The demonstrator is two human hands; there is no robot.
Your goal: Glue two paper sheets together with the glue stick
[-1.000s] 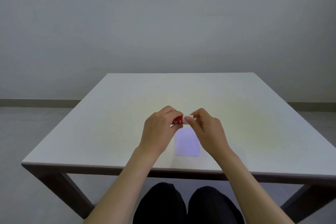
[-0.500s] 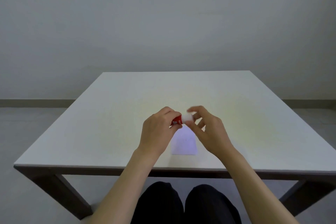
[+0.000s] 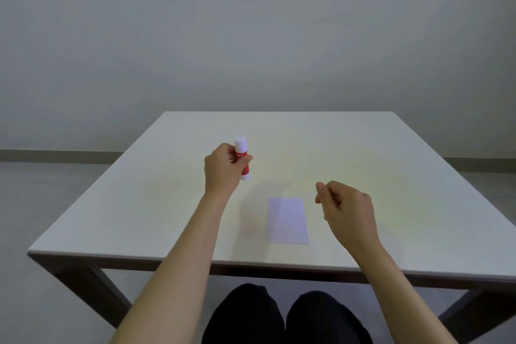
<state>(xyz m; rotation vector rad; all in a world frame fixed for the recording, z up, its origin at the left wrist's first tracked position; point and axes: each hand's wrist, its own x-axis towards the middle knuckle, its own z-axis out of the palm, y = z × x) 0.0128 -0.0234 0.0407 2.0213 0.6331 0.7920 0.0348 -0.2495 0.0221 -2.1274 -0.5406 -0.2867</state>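
A red glue stick (image 3: 243, 159) with a white cap stands upright, gripped by my left hand (image 3: 223, 172) left of the table's middle. Its base is at or just above the tabletop; I cannot tell whether it touches. A pale lilac paper (image 3: 288, 220) lies flat near the front edge, between my two arms. I see it as one rectangle and cannot make out separate sheets. My right hand (image 3: 346, 211) hovers just right of the paper, fingers curled loosely with thumb and forefinger pinched, holding nothing visible.
The white table (image 3: 391, 176) is square with dark legs. My knees in black trousers (image 3: 282, 315) show below its front edge. A plain grey wall and grey floor lie behind.
My hands were together over the paper, both on the glue stick. Now they have parted: the left carried the capped stick up and left, the right drew back to the right.
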